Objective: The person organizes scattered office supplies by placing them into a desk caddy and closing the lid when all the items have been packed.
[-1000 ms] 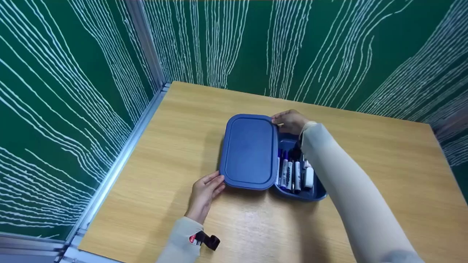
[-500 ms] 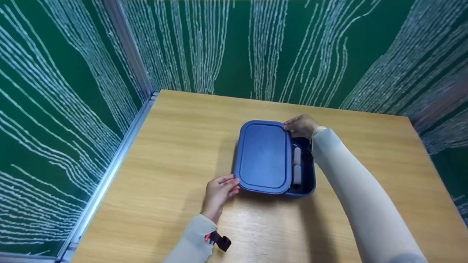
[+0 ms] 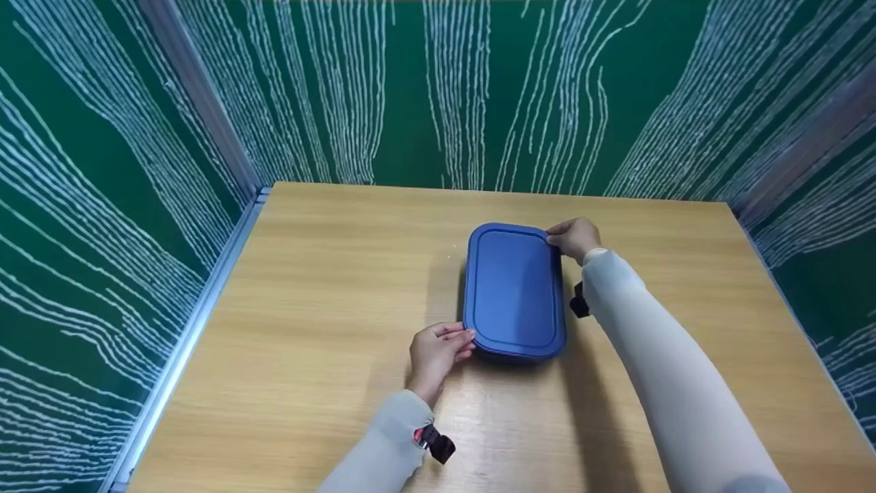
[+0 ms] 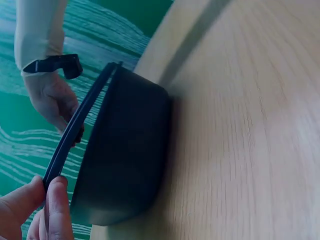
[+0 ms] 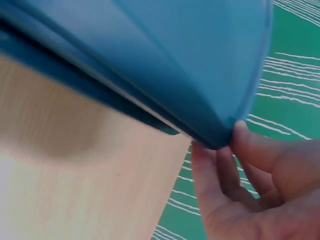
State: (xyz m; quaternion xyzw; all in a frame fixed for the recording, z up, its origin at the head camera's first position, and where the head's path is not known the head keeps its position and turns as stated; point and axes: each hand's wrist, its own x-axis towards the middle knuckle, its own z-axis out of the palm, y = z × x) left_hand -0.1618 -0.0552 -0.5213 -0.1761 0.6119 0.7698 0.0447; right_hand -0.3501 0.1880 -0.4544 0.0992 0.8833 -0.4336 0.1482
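Observation:
A blue rectangular lid (image 3: 514, 287) lies over a blue box (image 3: 517, 357), covering its contents from above. In the left wrist view, a gap shows between the lid's rim (image 4: 82, 112) and the dark-looking box (image 4: 125, 150) at the far end. My left hand (image 3: 436, 352) pinches the lid's near left corner between thumb and fingers. At the far right corner, my right hand (image 3: 576, 238) pinches the lid's edge, thumb on top and fingers beneath. The right wrist view also shows the lid (image 5: 200, 65) tilted above the box's rim (image 5: 100, 95).
The box stands on a wooden table (image 3: 328, 287). Green panels (image 3: 410, 89) with white wavy lines rise behind the table and along both sides. A metal rail (image 3: 185, 342) edges the left side. Each wrist wears a black strap with a small camera (image 3: 438, 444).
Both hands have carried the lid rightward over the box. The markers and white items seen inside before are now covered.

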